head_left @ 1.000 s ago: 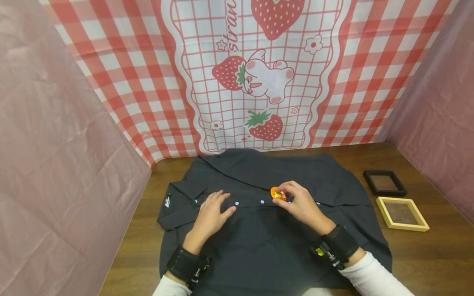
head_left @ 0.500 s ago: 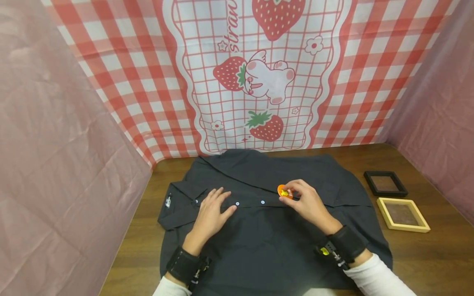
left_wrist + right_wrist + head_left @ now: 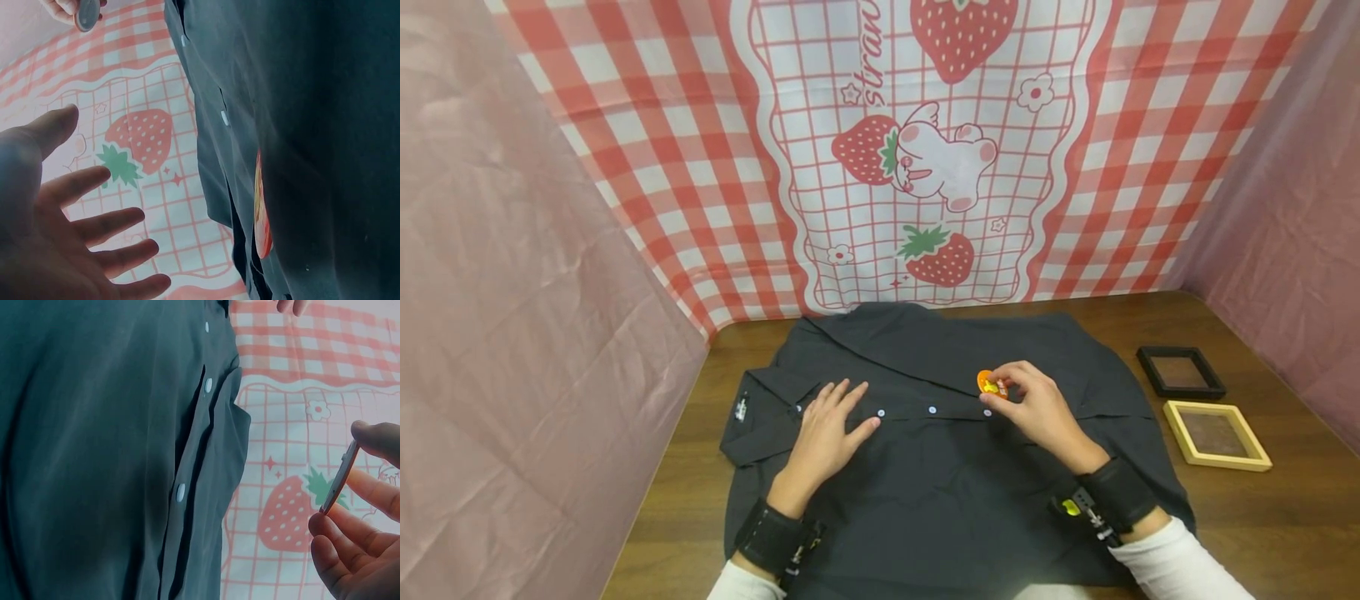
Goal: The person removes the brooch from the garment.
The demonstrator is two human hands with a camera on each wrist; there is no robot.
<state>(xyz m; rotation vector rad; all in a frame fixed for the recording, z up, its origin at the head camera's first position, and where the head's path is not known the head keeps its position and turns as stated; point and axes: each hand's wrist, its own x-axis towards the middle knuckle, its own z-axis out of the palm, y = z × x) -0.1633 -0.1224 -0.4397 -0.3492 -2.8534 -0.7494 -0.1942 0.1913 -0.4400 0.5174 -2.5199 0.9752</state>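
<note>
A dark short-sleeved shirt (image 3: 940,500) with pale buttons lies spread on the table. Between thumb and fingers, my right hand (image 3: 1037,408) pinches a round orange badge (image 3: 992,385) with a yellow figure, above the button strip. The right wrist view catches this badge (image 3: 340,478) edge-on, and the left wrist view has its grey back (image 3: 87,14). My left hand (image 3: 827,437) is over the shirt near the collar, fingers spread, holding nothing. A second red-and-yellow disc (image 3: 262,209) stands out on the shirt in the left wrist view; in the head view it is hidden.
At the right of the wooden table (image 3: 1285,525) lie a black square frame (image 3: 1159,385) and a pale wooden one (image 3: 1191,455). A checked strawberry cloth (image 3: 925,158) hangs behind, and pink cloth (image 3: 542,300) covers the sides.
My right hand has moved right and slightly away from me with the badge, uncovering a button. My left hand has stayed nearly in place, its fingers shifting slightly.
</note>
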